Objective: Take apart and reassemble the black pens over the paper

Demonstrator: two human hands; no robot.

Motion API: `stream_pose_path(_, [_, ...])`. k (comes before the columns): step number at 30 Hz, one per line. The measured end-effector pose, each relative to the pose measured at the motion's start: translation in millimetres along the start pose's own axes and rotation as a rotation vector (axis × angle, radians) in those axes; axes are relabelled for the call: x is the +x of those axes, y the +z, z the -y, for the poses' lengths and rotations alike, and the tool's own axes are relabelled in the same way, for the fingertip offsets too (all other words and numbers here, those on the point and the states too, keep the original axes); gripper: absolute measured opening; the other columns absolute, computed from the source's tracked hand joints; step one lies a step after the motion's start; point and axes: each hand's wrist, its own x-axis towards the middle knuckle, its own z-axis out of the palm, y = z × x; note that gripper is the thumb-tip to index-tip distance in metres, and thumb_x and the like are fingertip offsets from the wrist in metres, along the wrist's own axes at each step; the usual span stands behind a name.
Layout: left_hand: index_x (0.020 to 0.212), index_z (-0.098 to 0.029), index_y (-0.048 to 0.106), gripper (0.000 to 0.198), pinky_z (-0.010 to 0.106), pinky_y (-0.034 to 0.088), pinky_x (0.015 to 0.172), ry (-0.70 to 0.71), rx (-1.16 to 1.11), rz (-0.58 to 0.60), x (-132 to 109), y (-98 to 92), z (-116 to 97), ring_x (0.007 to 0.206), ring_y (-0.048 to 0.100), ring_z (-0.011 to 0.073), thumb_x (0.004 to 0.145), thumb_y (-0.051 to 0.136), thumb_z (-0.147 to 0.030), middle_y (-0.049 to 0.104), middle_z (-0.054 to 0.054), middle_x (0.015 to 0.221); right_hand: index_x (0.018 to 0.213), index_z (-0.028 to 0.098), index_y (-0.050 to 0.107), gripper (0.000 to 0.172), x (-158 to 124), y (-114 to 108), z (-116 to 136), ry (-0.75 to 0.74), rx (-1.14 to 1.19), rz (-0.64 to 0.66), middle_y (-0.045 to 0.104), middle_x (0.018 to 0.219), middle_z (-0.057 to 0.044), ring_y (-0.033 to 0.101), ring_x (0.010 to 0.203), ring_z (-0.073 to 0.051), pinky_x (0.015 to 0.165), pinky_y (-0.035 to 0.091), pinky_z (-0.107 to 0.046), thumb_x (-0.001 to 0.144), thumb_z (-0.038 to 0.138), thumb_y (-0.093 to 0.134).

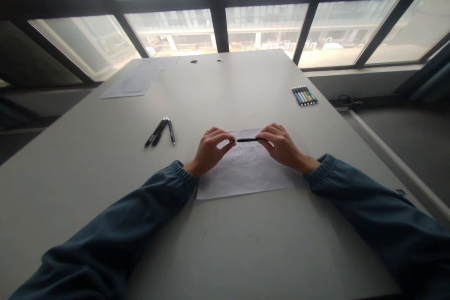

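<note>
Black pen [248, 140], apparently at a two-handed handling or adjusting step. Pinching left end with left hand [212, 148], right end with right hand [280, 144], with fingertips drawn together. Holding crosswise over sheet of paper [251, 179] on counter [225, 248]. Probably calls next for light, steady fingertip control. Looks slim, straight, narrowing toward left end; too small to read markings.

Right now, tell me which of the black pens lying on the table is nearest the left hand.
The rightmost loose pen: its near end angles toward the left hand, while the other two pens slant away leftward.
</note>
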Motion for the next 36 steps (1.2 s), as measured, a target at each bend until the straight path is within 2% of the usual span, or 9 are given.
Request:
stream_pose_path(26, [0.095,-0.022,0.077,0.015,0.035,0.054,0.08,0.002,-0.034,0.029,-1.5,1.9,0.1,0.083,0.068,0.0185,0.089,0.074,-0.036,0.078,0.004,0.088,0.105,0.022,0.067,0.01,1.2,-3.2,3.9,-0.13,-0.025,-0.051,0.07,0.095,-0.007,0.058,0.092,-0.023,0.083,0.045,-0.04,0.098,0.021,0.061])
stream_pose_path(36, [0.094,-0.021,0.077,0.011,0.033,0.055,0.078,0.062,-0.085,0.012,1.3,0.2,-3.6,0.081,0.068,0.0174,0.088,0.076,-0.031,0.077,0.004,0.086,0.105,0.022,0.067,0.012,0.3,-1.5,3.3,-0.105,-0.029,0.017,0.071,0.095,-0.007,0.059,0.09,-0.023,0.084,0.044,-0.04,0.1,0.023,0.056])
